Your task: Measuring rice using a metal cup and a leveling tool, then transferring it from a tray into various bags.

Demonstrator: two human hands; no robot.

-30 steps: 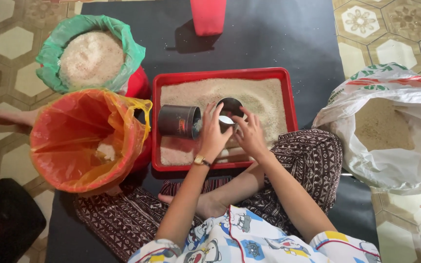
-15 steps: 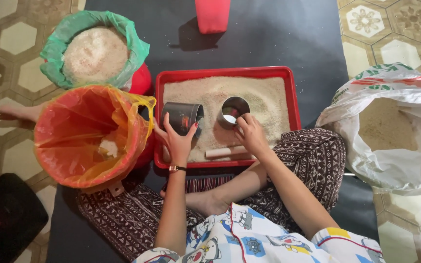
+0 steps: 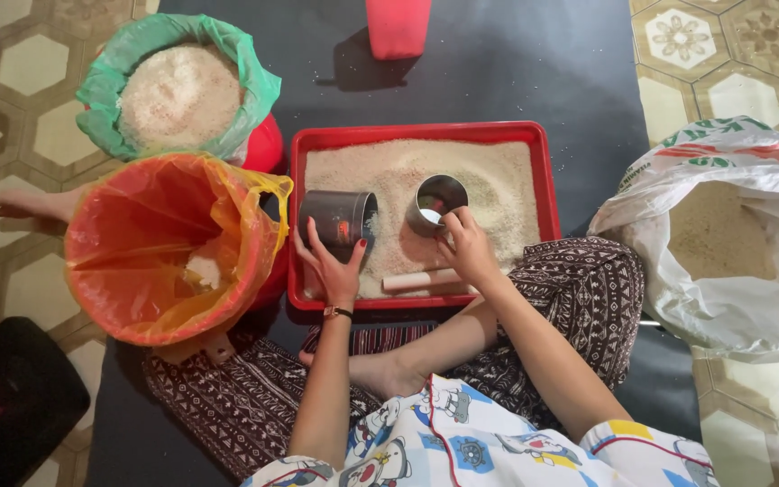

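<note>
**Grain scooping at the red tray: status and hand positions**

**Left hand.** The left hand (image 3: 335, 271) lies against a dark metal can (image 3: 340, 219) that rests on its side at the left end of the red tray (image 3: 547, 171). The fingers are spread and curved around the can's lower side; the thumb reaches up its left flank. The can's open end faces right, towards the grain. The forearm runs straight up from the lap, with a watch at the wrist.

**Right hand.** The right hand (image 3: 466, 245) holds a shiny metal cup (image 3: 437, 203) by its near rim, fingers bunched together in a pinch. The cup stands upright in the grain, its mouth facing up. Its contents cannot be made out. The elbow is bent and the forearm crosses the patterned trouser knee.

**Progress.** Judged from the layout, the work is at an early to middle stage. The tray holds a broad layer of pale grain (image 3: 489, 171). A short wooden stick (image 3: 421, 280) lies at the near edge of the tray.

**Surroundings.**
- Orange-lined bucket (image 3: 128, 261), left of the tray: nearly empty, only a small amount at the bottom.
- Green-lined bucket (image 3: 178, 95), behind it: filled with grain.
- White sack (image 3: 723, 252), right of the tray: open, holding brownish grain.

All items sit on a dark mat (image 3: 516, 63) over a tiled floor.
</note>
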